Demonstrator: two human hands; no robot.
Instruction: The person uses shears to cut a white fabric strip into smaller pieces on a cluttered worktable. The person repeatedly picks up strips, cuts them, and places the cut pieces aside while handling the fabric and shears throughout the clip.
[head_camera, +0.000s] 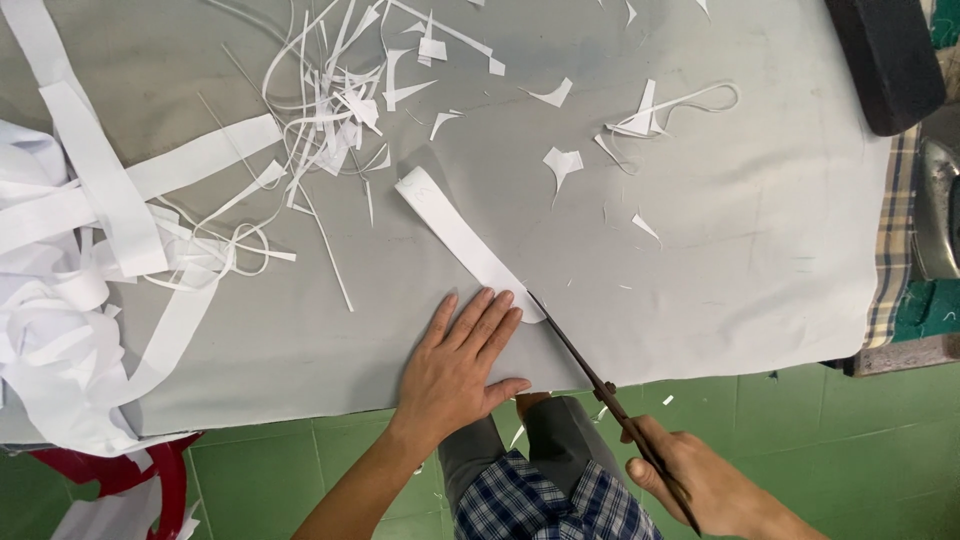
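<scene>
The grey cloth (640, 240) lies spread flat over the counter, reaching its near edge. On it, near the middle, lies a white pattern strip (455, 232), its near end under the fingertips of the left hand (462, 362), which presses down open and flat, gripping nothing. The right hand (700, 480) is closed around the handles of the scissors (590, 370), blades running up to the strip's near end. Judgement: cloth and strip are light, limp and prone to sliding; hold by flat pressure close beside the blades. White offcuts (330, 110) litter the far left.
</scene>
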